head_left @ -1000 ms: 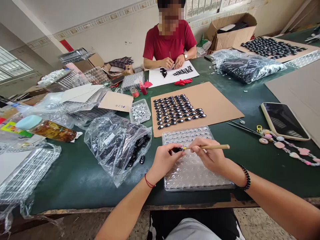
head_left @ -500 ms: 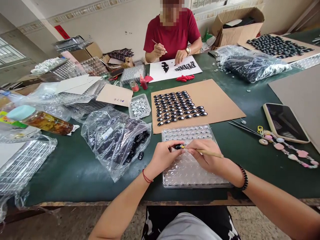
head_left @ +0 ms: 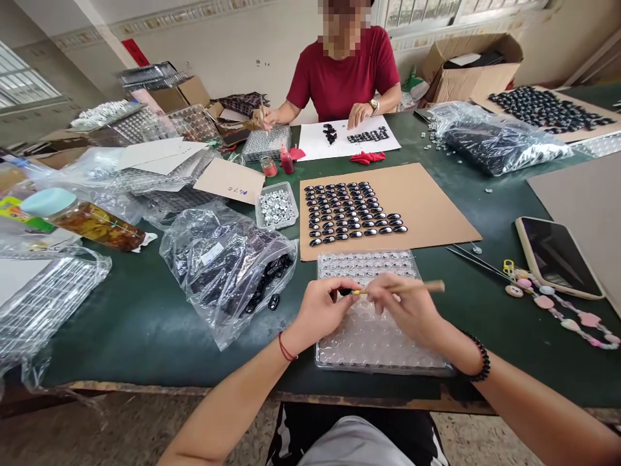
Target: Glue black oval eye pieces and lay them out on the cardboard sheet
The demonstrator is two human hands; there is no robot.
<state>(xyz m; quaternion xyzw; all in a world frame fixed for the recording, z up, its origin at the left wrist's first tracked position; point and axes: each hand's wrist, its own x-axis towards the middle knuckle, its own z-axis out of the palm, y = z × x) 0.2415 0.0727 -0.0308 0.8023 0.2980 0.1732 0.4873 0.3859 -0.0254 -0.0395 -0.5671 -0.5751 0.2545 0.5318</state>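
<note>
Between the thumb and forefinger of my left hand [head_left: 321,312] is a small glossy black oval piece [head_left: 345,292], mostly hidden by the fingers. My right hand [head_left: 412,314] is closed around a thin wooden stick [head_left: 431,287], nearly level, its yellowish tip at the black piece. Whether the tip touches it, I cannot tell. Both hands are over a clear plastic tray [head_left: 373,349] with rows of round hollows. Beyond it, rows of similar black oval pieces [head_left: 343,213] with shiny spots lie on a brown cardboard sheet [head_left: 431,210].
An opened plastic bag [head_left: 213,272] of black pieces lies left, near a tub of small silvery parts [head_left: 276,206]. On the right are tweezers [head_left: 478,260], a phone [head_left: 557,255] and a bead strap [head_left: 557,304]. Across the table sits a co-worker [head_left: 342,77] in red.
The stick in my right hand has swung from sloping down at its back end to nearly level. The co-worker's stick-holding hand has moved from above the white paper to a clear tray beside it.
</note>
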